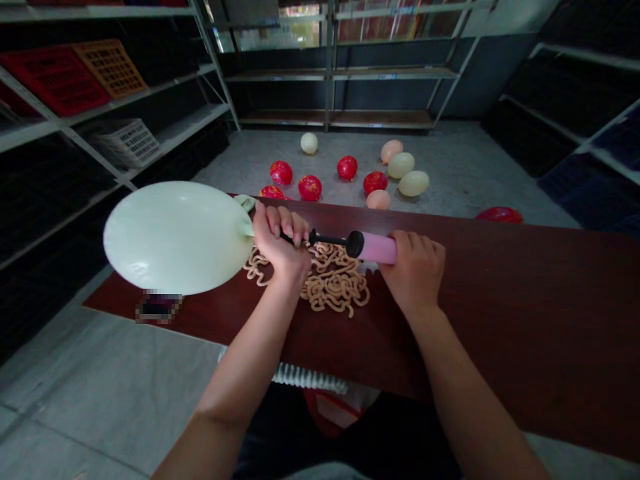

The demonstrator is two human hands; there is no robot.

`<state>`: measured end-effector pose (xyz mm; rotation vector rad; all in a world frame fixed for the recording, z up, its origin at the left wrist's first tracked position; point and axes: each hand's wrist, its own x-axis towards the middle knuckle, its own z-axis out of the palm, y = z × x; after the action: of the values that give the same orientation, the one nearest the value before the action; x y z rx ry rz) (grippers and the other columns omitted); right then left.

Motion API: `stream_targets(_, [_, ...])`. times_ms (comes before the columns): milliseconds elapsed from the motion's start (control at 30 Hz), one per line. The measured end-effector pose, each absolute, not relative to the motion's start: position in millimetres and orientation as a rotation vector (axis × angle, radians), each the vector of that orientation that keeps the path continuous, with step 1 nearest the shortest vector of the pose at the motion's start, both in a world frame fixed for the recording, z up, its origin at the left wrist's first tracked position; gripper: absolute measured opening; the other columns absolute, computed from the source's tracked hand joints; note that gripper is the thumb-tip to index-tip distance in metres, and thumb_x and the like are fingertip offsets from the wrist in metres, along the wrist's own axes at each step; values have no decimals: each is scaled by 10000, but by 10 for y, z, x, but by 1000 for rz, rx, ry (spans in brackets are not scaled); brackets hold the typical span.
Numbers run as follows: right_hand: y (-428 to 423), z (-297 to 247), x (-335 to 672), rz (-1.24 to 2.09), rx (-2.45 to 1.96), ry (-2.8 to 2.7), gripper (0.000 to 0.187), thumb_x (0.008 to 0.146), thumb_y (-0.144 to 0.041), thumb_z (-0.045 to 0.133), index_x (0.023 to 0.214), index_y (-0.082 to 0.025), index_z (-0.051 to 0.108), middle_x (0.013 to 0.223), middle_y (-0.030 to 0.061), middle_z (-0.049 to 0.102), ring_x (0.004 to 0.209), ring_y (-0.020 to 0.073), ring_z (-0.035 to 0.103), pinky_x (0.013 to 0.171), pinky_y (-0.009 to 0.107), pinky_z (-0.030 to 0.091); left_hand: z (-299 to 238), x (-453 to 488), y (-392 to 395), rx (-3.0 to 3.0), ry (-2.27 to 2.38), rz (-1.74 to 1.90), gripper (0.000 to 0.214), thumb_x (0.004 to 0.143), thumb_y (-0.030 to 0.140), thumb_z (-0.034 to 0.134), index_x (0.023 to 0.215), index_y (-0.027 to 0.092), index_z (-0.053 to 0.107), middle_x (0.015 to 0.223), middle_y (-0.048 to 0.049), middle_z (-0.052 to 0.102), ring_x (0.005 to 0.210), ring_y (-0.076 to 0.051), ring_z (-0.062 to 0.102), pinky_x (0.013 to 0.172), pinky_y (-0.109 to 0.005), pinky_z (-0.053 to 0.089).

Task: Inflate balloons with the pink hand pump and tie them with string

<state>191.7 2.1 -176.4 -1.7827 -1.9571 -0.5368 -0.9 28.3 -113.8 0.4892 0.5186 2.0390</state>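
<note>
My left hand (281, 239) is closed around the neck of a large pale green balloon (175, 237) and the black nozzle of a hand pump. The inflated balloon juts out to the left, over the table's end. My right hand (415, 267) grips the pink barrel of the pump (375, 247), whose black rod runs left toward my other hand. Under both hands a heap of tan rubber bands (333, 283) lies on the dark red wooden table (525, 300).
Several inflated balloons, red (310, 187), cream (413, 183) and peach, lie on the grey floor beyond the table. Metal shelving lines the left, back and right walls, with plastic crates (55, 77) on the left shelves. A small dark object (157, 307) sits near the table's left corner.
</note>
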Motion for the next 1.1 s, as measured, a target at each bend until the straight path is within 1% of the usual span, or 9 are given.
stream_targets(100, [-38,-1731,1812,-466,-1712,-2009,253,809,-225,572,1053,-164,599,924,96,665,871,261,540,796,373,306,-1162,182,247,530,542,1975,563,981,428,442,520,200,215,427,61,239,310,-61,232,362,-238,237])
stream_targets(233, [-86,-1718,1724,-361,-1648,-2082,236,779,-195,601,1012,-163,592,906,85,671,850,251,549,769,360,297,-1241,331,249,562,514,1906,541,988,367,421,511,200,230,420,55,253,304,-67,254,359,-246,232])
stream_targets(333, [-85,-1719,1727,-357,-1660,-2102,228,781,-191,602,1007,-164,590,909,84,677,844,246,554,766,358,290,-1280,335,275,553,535,1891,533,980,371,438,519,199,232,423,58,260,309,-65,264,373,-241,261])
stream_targets(433, [-61,-1721,1759,-401,-1650,-2105,222,813,-201,577,1032,-171,594,915,84,684,856,246,556,775,359,286,-1284,287,306,518,576,1879,539,971,404,458,529,198,228,420,62,259,314,-63,265,388,-236,285])
stream_targets(533, [-22,-1735,1780,-463,-1616,-2110,230,851,-242,553,1069,-181,596,931,86,687,874,248,551,788,360,291,-1278,218,336,481,579,1880,528,977,401,443,538,196,234,423,64,266,315,-65,263,389,-237,274])
stream_targets(633, [22,-1768,1783,-509,-1612,-2108,266,846,-252,566,1104,-193,594,959,81,690,897,249,543,806,359,299,-1276,138,363,473,551,1906,517,991,393,411,543,198,241,424,60,274,319,-72,271,390,-243,268])
stream_targets(767, [70,-1806,1817,-600,-1670,-2053,287,831,-249,578,1114,-207,601,949,76,688,903,254,531,828,367,301,-1266,6,392,444,562,1941,530,982,443,434,552,202,237,429,65,269,325,-71,267,396,-245,268])
stream_targets(933, [87,-1814,2013,-727,-1711,-2037,299,838,-271,570,1127,-199,604,992,90,688,920,254,527,854,371,306,-1240,-184,414,398,561,1968,510,991,412,412,562,201,233,431,68,260,323,-68,249,399,-240,258])
stream_targets(1100, [95,-1825,2274,-819,-1717,-1977,310,879,-324,533,1146,-191,616,1040,90,693,947,256,545,867,375,323,-1195,-334,401,383,517,2010,521,973,426,444,559,201,223,433,66,261,321,-68,253,392,-239,252])
